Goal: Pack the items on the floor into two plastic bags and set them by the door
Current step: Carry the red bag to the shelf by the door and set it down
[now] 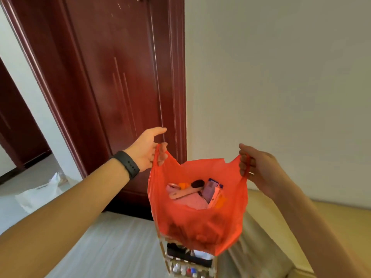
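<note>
1. Far left: a white bag (38, 192) lies slumped on the floor (112, 243) in the open doorway, just beside the frame of the dark red door (120, 77).

2. Left hand (147, 149): the fingers are curled through the left handle (155, 157) of the red bag (200, 223). The thumb stands clear and takes no load. A black wristband (126, 163) sits on the wrist.

3. Centre: the red bag hangs in the air in front of the door, its mouth pulled wide between both hands. The packed items (192, 192) lie loose inside, among them a brush and a small box. A rack (188, 263) of small bottles stands directly under the bag's bottom; whether the two touch cannot be told.

4. Right hand (259, 167): the fingers are closed round the right handle (247, 165), which is stretched thin.

Probable faults from this state:
- Handle tear. Cause: thin film carrying the full load on a narrow strip.
- Snag or knocked bottles. Cause: lowering the bag straight down onto the rack.
- Spill. Cause: releasing one handle first, or setting the bag down with the mouth open so that it slumps.
</note>
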`<state>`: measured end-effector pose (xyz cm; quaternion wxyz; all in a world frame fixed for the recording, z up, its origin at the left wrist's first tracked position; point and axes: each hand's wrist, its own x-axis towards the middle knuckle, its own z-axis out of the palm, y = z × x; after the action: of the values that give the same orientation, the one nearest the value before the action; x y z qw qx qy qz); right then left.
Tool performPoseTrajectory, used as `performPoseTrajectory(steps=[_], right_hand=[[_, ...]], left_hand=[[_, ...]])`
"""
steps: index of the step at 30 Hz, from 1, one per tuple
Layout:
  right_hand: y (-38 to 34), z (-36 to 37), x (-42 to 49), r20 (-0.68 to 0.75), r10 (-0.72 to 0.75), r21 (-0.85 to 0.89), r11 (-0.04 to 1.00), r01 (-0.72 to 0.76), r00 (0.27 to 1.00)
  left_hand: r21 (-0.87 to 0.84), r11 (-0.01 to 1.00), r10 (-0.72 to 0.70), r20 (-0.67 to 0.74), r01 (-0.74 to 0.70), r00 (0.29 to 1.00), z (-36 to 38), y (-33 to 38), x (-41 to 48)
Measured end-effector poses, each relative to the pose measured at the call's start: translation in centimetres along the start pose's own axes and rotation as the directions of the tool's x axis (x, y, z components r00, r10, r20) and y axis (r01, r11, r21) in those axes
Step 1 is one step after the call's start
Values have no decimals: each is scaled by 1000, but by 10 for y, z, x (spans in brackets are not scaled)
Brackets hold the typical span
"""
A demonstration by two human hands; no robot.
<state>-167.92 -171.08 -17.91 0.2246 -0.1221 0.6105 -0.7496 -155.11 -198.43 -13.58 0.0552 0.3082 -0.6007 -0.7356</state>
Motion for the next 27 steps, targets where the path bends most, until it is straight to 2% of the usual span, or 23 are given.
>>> performPoseTrajectory(steps=[5, 7, 11, 13, 15, 18, 22, 25, 27], right_hand=[[18, 43, 81, -155, 43, -18, 999, -46, 987], [24, 45, 91, -169, 70, -42, 996, -78, 983], [56, 50, 137, -259, 82, -165, 978, -127, 962], [70, 44, 152, -299, 54, -212, 970, -122, 953], [80, 35, 161, -327, 33, -258, 958, -123, 944], [100, 26, 166, -367, -52, -386, 917, -101, 929], [141, 17, 161, -402, -177, -427, 904, -13, 899], [180, 6, 165, -334, -174, -542, 840, -37, 926], [202, 1, 174, -263, -116, -630, 773, -80, 958]], left_hand=[[78, 992, -107, 77, 101, 991, -43, 28, 98], [89, 990, -116, 80, 109, 990, -45, 22, 120], [206, 972, -141, 116, 115, 983, -54, 6, 184], [275, 961, -72, 134, 33, 988, -58, -4, 210], [373, 919, 68, 164, -126, 984, -61, -14, 231], [395, 859, 255, 219, -325, 942, -65, -38, 250], [480, 763, 431, 121, -433, 894, -73, -85, 257], [598, 691, 366, 196, -407, 910, -80, -115, 264], [715, 573, 303, 270, -401, 914, -83, -128, 279]])
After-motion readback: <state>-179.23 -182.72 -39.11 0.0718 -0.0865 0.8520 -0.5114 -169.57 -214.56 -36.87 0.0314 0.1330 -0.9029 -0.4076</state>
